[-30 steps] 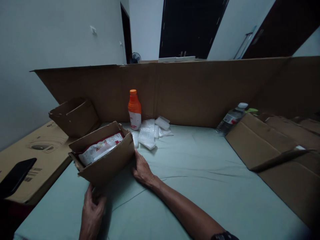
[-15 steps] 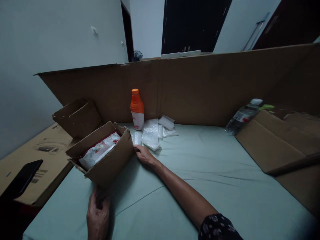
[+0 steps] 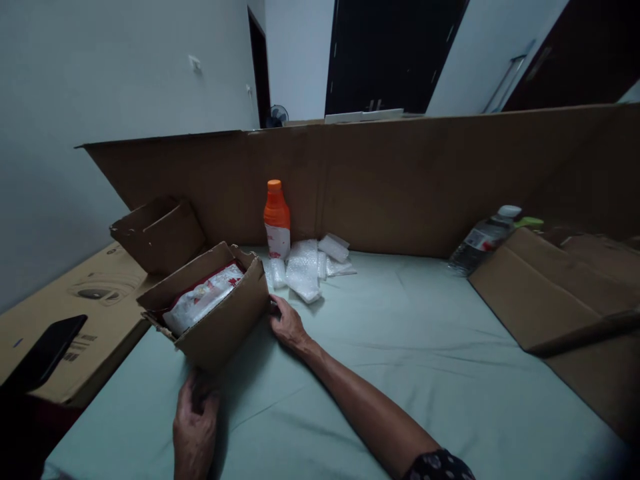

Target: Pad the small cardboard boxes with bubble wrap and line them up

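Dim room, pale wall (image 3: 100,100) on the left, dark double door (image 3: 390,53) at the back, small fan (image 3: 278,115) near a doorway. Long cardboard panel (image 3: 400,187) stands across the far edge of a pale green sheet (image 3: 390,360).

Open cardboard box (image 3: 225,327) is left of centre on the near side, set at an angle, between the two hands; can't tell if its base sits flat on the sheet. White-and-red packet (image 3: 205,303) inside it, below the rim.

Left hand (image 3: 194,427) at the box's near lower end, thumb and index finger spread, fingertips lost in shadow, so can't tell if they grip. Right hand (image 3: 289,323) at the box's right end, fingers bent toward the cardboard, tips partly hidden; can't tell whether clamped.

Orange bottle (image 3: 277,220) upright behind the box, by the panel. Bubble wrap (image 3: 303,270) lies beside it. Second open box (image 3: 173,240), tilted, behind on the left. Flat carton (image 3: 107,287) at far left, black phone (image 3: 47,350) over its near part. Right side: clear bottle (image 3: 483,240) with white cap, leaning, next to cardboard flaps (image 3: 545,287); green item (image 3: 529,223) just behind, mostly hidden.
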A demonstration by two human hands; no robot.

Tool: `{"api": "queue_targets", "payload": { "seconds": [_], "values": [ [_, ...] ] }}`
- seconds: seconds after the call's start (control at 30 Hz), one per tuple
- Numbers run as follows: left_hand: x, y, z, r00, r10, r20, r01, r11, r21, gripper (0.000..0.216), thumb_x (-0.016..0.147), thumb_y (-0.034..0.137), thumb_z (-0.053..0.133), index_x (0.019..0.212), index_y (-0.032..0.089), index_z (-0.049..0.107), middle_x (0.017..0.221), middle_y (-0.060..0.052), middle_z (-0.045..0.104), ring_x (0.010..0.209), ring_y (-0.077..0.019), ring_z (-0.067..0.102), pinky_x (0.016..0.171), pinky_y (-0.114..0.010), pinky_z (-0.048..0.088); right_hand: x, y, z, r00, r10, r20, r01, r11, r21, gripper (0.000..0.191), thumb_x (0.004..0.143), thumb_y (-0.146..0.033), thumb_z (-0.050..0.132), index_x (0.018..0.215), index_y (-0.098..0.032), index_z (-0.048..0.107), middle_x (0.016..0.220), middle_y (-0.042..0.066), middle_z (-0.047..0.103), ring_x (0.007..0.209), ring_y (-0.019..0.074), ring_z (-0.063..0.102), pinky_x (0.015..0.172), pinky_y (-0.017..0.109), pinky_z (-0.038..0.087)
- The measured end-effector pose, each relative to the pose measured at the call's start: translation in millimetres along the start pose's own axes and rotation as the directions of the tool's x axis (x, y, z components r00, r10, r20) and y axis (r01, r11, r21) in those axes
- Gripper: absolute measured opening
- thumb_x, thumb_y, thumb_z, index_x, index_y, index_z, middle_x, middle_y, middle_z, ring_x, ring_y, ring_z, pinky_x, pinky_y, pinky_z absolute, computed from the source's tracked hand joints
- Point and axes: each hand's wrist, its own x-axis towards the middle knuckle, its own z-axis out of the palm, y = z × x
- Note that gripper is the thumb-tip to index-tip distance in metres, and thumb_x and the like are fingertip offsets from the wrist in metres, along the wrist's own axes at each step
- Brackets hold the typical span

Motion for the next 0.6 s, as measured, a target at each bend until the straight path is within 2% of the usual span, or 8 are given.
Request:
{"api": "queue_targets", "payload": {
  "seconds": [0.13,0.2,0.3,0.4,0.6],
  "values": [
    [10,11,2,0.999,-0.005,0.040,0.007,0.999,-0.043,0.094,0.061,0.046,0.072,0.145,0.012,0.047,0.117,-0.016,0.070,0.113,-0.0325,0.065,0.099,-0.043,0.050,0,-5,-4,0.997,-0.045,0.059,0.047,0.999,-0.025,0.077,0.072,-0.013,0.057,0.148,-0.018,0.048,0.149,0.012,0.054,0.135,0.0269,0.053,0.115,0.045,0.043],
    [15,14,4,0.998,0.005,0.066,-0.002,0.999,-0.048,0.094,0.061,0.046,0.073,0.145,0.012,0.047,0.119,-0.017,0.069,0.113,-0.0327,0.065,0.097,-0.042,0.050,0,-6,-4,0.993,-0.061,0.102,0.065,0.997,-0.036,0.080,0.070,-0.015,0.060,0.149,-0.017,0.048,0.155,0.013,0.048,0.140,0.0294,0.047,0.117,0.047,0.040],
    [21,16,9,0.993,0.038,0.111,-0.032,0.998,-0.056,0.089,0.064,0.043,0.072,0.145,0.015,0.048,0.125,-0.016,0.068,0.118,-0.0316,0.063,0.101,-0.041,0.048,-2,-10,-4,0.974,-0.082,0.209,0.105,0.989,-0.101,0.082,0.070,-0.019,0.063,0.150,-0.017,0.047,0.157,0.015,0.045,0.142,0.0324,0.045,0.116,0.051,0.038],
    [23,18,15,0.994,0.028,0.104,-0.024,0.999,-0.045,0.087,0.065,0.042,0.071,0.144,0.014,0.049,0.126,-0.016,0.068,0.122,-0.0326,0.061,0.105,-0.044,0.045,-4,-14,-5,0.949,-0.105,0.296,0.163,0.971,-0.176,0.082,0.073,-0.021,0.064,0.152,-0.016,0.043,0.157,0.016,0.044,0.141,0.0324,0.045,0.114,0.052,0.037],
    [23,21,20,0.997,0.036,0.064,-0.035,0.999,-0.026,0.086,0.063,0.043,0.070,0.141,0.013,0.053,0.122,-0.016,0.070,0.118,-0.0315,0.064,0.102,-0.041,0.048,-6,-14,-6,0.951,-0.149,0.273,0.207,0.958,-0.199,0.061,0.076,-0.018,0.065,0.137,-0.018,0.060,0.145,0.013,0.058,0.129,0.0303,0.055,0.106,0.046,0.043]
  ]
}}
